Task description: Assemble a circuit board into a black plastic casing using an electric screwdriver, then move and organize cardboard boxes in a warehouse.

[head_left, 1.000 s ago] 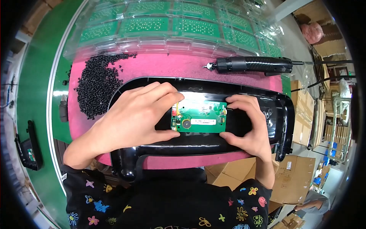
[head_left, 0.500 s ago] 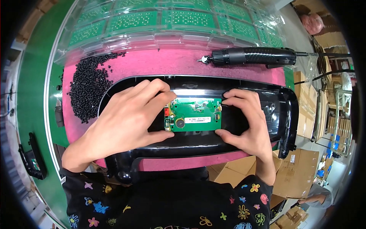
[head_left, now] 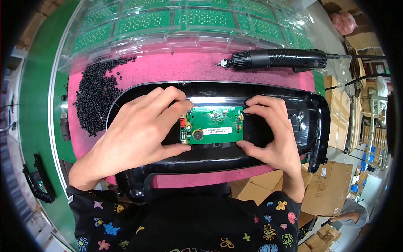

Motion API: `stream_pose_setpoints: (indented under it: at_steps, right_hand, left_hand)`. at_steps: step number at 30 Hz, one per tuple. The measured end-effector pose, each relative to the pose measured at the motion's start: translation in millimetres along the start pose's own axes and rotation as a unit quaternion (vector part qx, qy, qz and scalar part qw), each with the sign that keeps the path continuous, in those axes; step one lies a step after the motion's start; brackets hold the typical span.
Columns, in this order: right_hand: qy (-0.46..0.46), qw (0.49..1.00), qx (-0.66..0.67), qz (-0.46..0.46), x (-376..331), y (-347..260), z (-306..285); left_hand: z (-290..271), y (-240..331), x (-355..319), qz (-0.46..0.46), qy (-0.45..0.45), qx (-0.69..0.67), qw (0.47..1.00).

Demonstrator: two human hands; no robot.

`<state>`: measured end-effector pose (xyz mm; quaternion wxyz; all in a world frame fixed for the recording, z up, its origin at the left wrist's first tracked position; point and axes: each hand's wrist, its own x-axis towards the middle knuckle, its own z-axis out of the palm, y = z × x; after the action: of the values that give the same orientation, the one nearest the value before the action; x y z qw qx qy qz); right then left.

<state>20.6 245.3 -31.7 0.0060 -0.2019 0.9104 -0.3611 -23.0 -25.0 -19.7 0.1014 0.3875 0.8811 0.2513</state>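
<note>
Nearest to the camera, the person's dark sleeves with small coloured flowers are coming in from the lower edge. Just beyond them, a long black plastic housing is lying across a pink foam mat on the counter.

In the middle recess of the housing, a small green circuit board is sitting flat, with a white label and a round dark part on it. The left hand is resting over the left part of the housing; its fingers are curving onto the upper left edge of the board, and its thumb is pressing at the lower left corner. The right hand is pinching the board's right edge, with the fingers on the upper right corner and the thumb at the lower right corner. So both hands are grasping the board by its edges, not clenched into fists.

To the left of the housing, a heap of small black screws is lying on the mat. Farther away, behind the housing, a black electric screwdriver is lying on its side, its tip pointing to the left. At the far side, clear plastic trays are holding rows of more green circuit boards. At the lower right, brown cardboard boxes are standing beside the counter.
</note>
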Motion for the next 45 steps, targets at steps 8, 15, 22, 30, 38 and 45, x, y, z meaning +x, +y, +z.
stream_pose_setpoints:
  at_steps: [8, 15, 22, 30, 38, 45]
  right_hand:
    - [-0.01, 1.0, -0.01, -0.02, -7, 8, -3]
    - [0.022, 0.998, -0.057, -0.024, -20, 1, -16]
    - [0.31, 0.873, -0.37, 0.068, -5, 12, -78]
    - [0.213, 0.962, -0.035, 0.169, 26, 47, -85]
    - [0.347, 0.897, 0.262, -0.083, 85, -10, -36]
    - [0.315, 0.834, 0.439, -0.114, 134, -10, 13]
  left_hand:
    - [2, 13, 4, -0.002, 0.026, 0.011, 1.0]
    - [6, 25, 4, -0.021, 0.037, -0.046, 0.998]
    - [-32, -39, -27, -0.119, 0.189, -0.011, 0.975]
    - [-46, -52, -37, -0.083, 0.018, 0.134, 0.987]
    - [-45, -44, -32, -0.128, 0.04, 0.151, 0.979]
    - [-41, -39, -24, -0.072, 0.148, 0.14, 0.976]
